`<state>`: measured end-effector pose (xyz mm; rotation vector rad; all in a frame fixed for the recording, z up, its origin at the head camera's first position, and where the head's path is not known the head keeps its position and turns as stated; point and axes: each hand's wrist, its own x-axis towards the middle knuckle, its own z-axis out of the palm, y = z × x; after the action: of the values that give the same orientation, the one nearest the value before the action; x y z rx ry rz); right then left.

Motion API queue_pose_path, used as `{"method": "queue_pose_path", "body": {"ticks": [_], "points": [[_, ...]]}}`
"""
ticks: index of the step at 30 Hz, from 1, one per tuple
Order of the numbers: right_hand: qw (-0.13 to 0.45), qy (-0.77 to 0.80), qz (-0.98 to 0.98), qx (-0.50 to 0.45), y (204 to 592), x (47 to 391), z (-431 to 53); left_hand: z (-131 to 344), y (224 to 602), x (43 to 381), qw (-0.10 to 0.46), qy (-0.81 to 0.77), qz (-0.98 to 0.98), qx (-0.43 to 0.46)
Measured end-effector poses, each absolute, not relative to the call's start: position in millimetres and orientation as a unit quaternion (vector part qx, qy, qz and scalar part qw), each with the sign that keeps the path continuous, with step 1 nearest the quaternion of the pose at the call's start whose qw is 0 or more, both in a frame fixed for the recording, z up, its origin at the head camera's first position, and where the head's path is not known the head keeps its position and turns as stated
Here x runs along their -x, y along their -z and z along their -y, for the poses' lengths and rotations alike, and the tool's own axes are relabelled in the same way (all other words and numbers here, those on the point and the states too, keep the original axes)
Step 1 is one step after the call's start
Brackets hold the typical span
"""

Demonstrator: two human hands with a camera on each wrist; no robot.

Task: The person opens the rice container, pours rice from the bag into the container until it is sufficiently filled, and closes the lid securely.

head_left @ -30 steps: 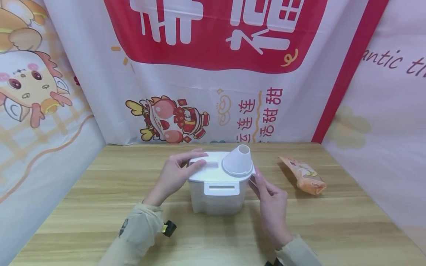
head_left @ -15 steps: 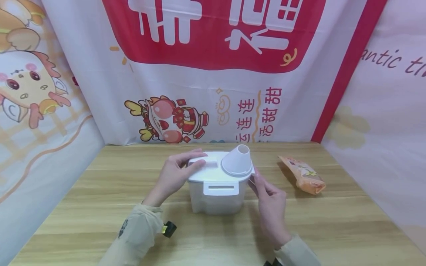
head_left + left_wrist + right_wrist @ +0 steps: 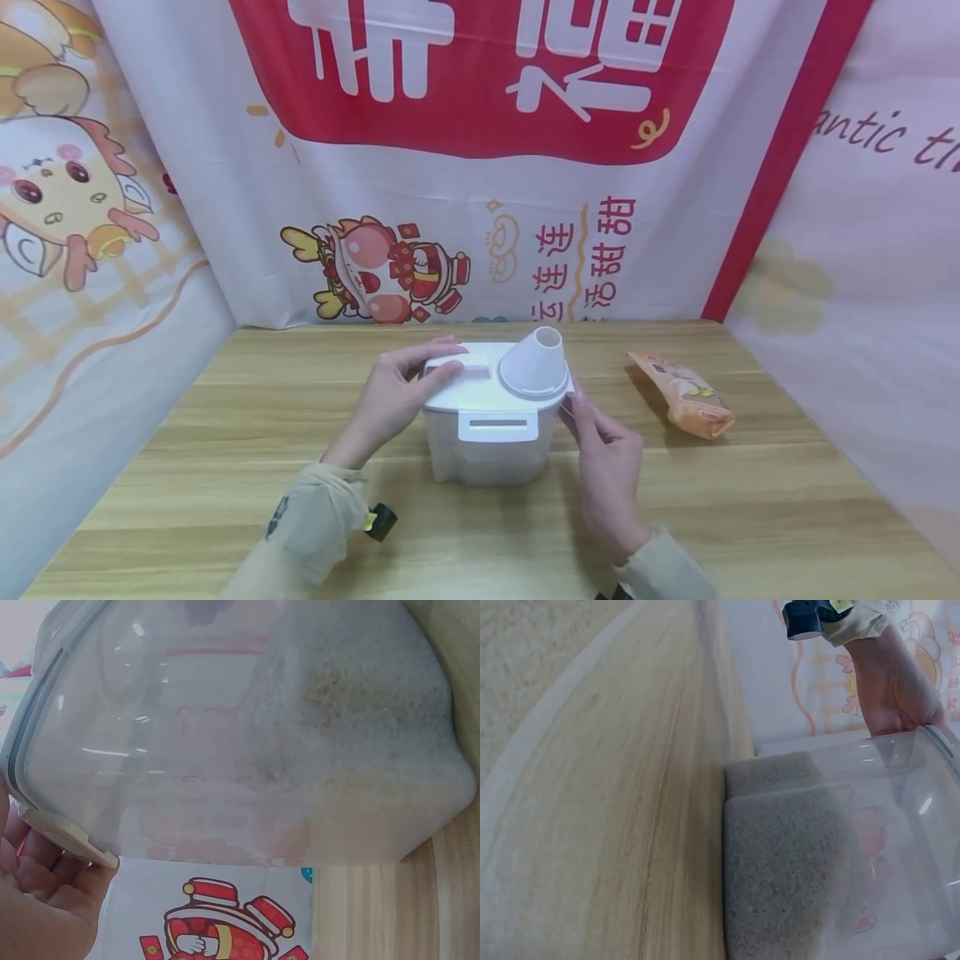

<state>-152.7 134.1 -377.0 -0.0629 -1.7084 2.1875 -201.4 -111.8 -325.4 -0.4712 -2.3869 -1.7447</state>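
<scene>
A translucent storage container (image 3: 487, 462) stands upright on the table, its white lid (image 3: 446, 398) on top. A white cone-shaped spout (image 3: 531, 371) rises from the lid's right part. One white latch (image 3: 498, 435) sticks out at the front. My left hand (image 3: 386, 404) grips the lid's left end, thumb on top; in the left wrist view its fingers curl beside a side latch (image 3: 64, 834). My right hand (image 3: 611, 479) pinches the latch at the lid's right edge, fingertips partly hidden. Greyish grains (image 3: 780, 877) fill the container's lower part in the right wrist view.
An orange-and-white packet (image 3: 701, 408) lies on the wooden table (image 3: 750, 500) to the right. Printed cloths (image 3: 420, 183) hang behind the table and on both sides. A black wrist camera (image 3: 381, 520) sits by the left sleeve.
Almost nothing differs. The right hand has shifted very slightly leftward at its latch, while the left hand and the container keep their places.
</scene>
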Motion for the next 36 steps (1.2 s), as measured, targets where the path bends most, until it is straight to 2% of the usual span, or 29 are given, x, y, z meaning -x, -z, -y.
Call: {"method": "queue_pose_path", "body": {"ticks": [22,36], "points": [[0.147,-0.764,0.624,0.073,374.4,148.7,-131.8,115.9,326.6,204.5,0.084,0.575,0.792,0.188],[0.176,-0.754,0.627,0.083,376.3,148.6,-127.0,115.3,325.2,203.1,0.079,0.569,0.798,0.184]]}}
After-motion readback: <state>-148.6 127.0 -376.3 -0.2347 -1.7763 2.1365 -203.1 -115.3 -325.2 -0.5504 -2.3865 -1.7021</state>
